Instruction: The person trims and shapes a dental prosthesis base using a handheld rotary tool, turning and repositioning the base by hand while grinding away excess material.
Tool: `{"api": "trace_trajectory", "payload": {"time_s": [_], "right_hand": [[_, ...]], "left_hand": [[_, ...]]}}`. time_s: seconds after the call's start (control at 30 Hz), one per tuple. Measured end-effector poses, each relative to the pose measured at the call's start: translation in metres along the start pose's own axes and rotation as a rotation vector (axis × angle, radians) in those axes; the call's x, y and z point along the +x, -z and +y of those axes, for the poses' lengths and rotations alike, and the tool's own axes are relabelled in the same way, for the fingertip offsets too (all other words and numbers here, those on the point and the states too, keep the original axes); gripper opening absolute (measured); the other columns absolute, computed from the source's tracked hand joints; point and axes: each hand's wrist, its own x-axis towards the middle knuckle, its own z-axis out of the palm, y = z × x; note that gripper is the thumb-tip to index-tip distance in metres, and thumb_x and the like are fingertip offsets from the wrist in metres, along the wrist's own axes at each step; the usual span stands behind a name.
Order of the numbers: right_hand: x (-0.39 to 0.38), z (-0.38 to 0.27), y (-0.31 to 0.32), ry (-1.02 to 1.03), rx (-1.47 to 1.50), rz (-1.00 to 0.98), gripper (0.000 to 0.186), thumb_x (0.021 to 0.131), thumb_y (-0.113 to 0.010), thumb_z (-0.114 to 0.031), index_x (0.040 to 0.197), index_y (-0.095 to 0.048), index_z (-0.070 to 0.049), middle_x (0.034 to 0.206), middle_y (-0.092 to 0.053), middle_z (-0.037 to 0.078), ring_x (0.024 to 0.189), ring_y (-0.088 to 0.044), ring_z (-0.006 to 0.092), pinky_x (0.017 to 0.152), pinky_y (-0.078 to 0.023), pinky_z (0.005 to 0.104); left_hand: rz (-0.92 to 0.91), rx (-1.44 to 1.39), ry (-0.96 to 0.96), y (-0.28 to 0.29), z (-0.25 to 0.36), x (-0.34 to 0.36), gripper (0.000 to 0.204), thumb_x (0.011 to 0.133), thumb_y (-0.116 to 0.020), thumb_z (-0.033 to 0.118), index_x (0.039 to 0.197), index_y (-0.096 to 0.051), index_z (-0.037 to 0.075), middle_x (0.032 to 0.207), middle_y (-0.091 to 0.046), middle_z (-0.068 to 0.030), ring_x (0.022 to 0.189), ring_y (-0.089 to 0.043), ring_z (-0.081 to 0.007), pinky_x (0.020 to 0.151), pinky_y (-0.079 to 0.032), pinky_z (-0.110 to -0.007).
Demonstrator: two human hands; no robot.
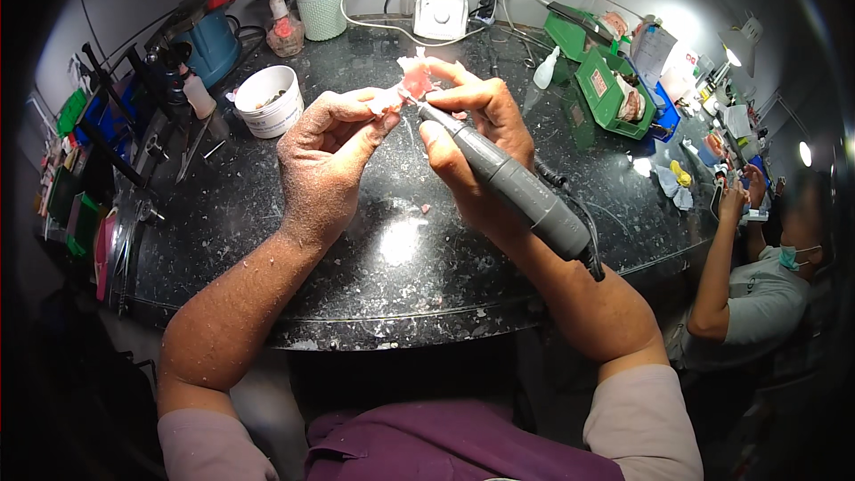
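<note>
Between the fingers of my left hand (322, 147) is a thin, ragged pink denture base (417, 83), held up above the dark bench. Pale dust coats that hand and its forearm. My right hand (490, 120) is closed around a grey rotary handpiece (517, 187), pen-like, its cord trailing back along my wrist. The handpiece's tip meets or nearly meets the lower edge of the pink piece; exact contact is too small to tell. Fingers of my right hand also reach up beside the piece. A small pink scrap (425, 208) lies on the bench below.
A white tub (272, 125) stands left of my hands, with a blue machine (210, 43) behind it. At the back are a white control box (441, 14) and a pale cup (321, 16). Green boxes (595, 80) hold dental models. A co-worker (757, 294) sits at right.
</note>
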Motion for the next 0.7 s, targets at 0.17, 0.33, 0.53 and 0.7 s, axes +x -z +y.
{"api": "trace_trajectory", "payload": {"time_s": [0.17,0.33,0.53,0.7], "right_hand": [[0.0007,0.0018,0.0026,0.05,-0.09,-0.045,0.029,0.078,-0.069,-0.009,0.106,-0.061,-0.004,0.126,-0.06,0.019,0.116,-0.061,0.0271,0.103,-0.043,0.0395],[0.0016,-0.0012,0.0054,0.082,-0.189,-0.092,0.031,0.078,-0.07,-0.009,0.106,-0.06,-0.003,0.127,-0.058,0.02,0.116,-0.06,0.0293,0.102,-0.045,0.0407],[-0.0002,0.0041,-0.0012,0.071,-0.113,-0.024,0.033,0.075,-0.074,-0.01,0.105,-0.061,-0.005,0.125,-0.057,0.022,0.119,-0.058,0.0328,0.097,-0.048,0.0401],[0.0011,-0.0023,0.0027,0.121,-0.214,-0.083,0.035,0.073,-0.076,-0.009,0.105,-0.062,-0.006,0.124,-0.058,0.022,0.12,-0.057,0.0324,0.1,-0.046,0.0437]], "left_hand": [[-0.003,-0.016,-0.013,0.0005,-0.0013,-0.0001,0.013,0.087,-0.066,-0.008,0.095,-0.061,0.0,0.11,-0.067,-0.0136,0.103,-0.066,-0.0177,0.094,-0.054,-0.03],[0.004,-0.02,0.002,0.0,-0.0015,0.0,0.013,0.087,-0.067,-0.007,0.095,-0.061,0.001,0.11,-0.067,-0.0131,0.102,-0.066,-0.017,0.094,-0.054,-0.029],[0.012,-0.026,-0.014,0.0017,-0.0012,-0.0011,0.012,0.087,-0.068,-0.006,0.095,-0.061,0.001,0.111,-0.067,-0.0127,0.102,-0.066,-0.0162,0.092,-0.055,-0.029],[-0.002,-0.025,-0.035,-0.0018,-0.0003,-0.0004,0.012,0.087,-0.067,-0.006,0.094,-0.06,0.001,0.11,-0.067,-0.0125,0.101,-0.065,-0.0155,0.092,-0.055,-0.029]]}}
